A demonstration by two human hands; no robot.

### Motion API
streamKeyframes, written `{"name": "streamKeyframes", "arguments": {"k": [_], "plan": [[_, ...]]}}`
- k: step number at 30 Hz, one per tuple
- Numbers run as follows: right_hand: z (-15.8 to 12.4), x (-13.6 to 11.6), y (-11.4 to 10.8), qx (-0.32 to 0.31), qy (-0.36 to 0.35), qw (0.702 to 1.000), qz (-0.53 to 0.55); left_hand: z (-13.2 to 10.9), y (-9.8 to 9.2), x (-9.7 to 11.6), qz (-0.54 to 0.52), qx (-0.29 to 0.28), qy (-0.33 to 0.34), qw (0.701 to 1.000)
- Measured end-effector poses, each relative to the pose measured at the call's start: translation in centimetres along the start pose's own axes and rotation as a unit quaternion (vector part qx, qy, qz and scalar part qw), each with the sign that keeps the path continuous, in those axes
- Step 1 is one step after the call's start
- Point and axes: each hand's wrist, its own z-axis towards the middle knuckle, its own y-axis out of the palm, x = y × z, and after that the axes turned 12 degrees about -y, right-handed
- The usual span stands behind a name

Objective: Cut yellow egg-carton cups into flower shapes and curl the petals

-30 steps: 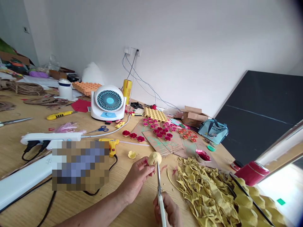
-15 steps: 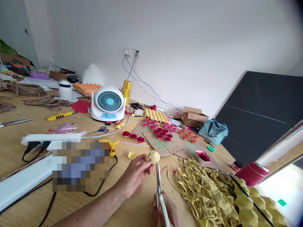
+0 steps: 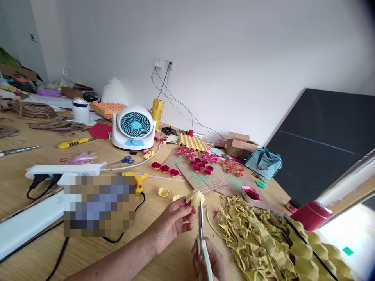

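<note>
Pinched in the fingers of my left hand (image 3: 175,218) is a pale yellow egg-carton cup (image 3: 195,197), its rounded side up and its edge notched. My right hand (image 3: 208,257) is closed round the white handles of a pair of scissors (image 3: 200,222). The blades point away from me, with their tips at the cup's near right edge. Whether the blades are slightly apart is hard to see. A yellow cut cup shaped like a flower (image 3: 163,191) lies just beyond my left hand, and another partly shows behind my fingers.
Yellow carton scraps (image 3: 252,238) heap at the right beside an egg tray (image 3: 307,261) and a red can (image 3: 312,215). Painted flowers stand on cardboard (image 3: 199,179) near a dye bowl (image 3: 251,193). A glue gun (image 3: 139,181), power strip (image 3: 63,170) and fan (image 3: 134,128) are left.
Both hands have shifted slightly right with the cup and scissors. The cup has turned in my left fingers, and a second yellow flower piece now shows behind them.
</note>
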Motion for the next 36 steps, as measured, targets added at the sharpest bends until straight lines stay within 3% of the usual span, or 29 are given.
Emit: {"name": "streamKeyframes", "arguments": {"k": [4, 10, 25, 36], "plan": [[0.0, 0.1, 0.2, 0.002, -0.005, 1.0, 0.005, -0.2, 0.5, -0.8, 0.041, -0.004, 0.028, 0.999], [-0.1, 0.5, 0.3, 0.0, -0.02, 0.999, -0.027, -0.4, 1.2, -1.1, 0.066, 0.061, 0.093, 0.992], [-0.3, 1.3, -0.1, -0.022, -0.025, 0.998, -0.048, -0.2, 1.3, -1.0, 0.103, 0.15, 0.145, 0.972], [-0.3, 0.7, 0.3, -0.021, -0.028, 0.999, -0.037, -0.6, 1.6, -0.8, 0.094, 0.115, 0.109, 0.983]]}}
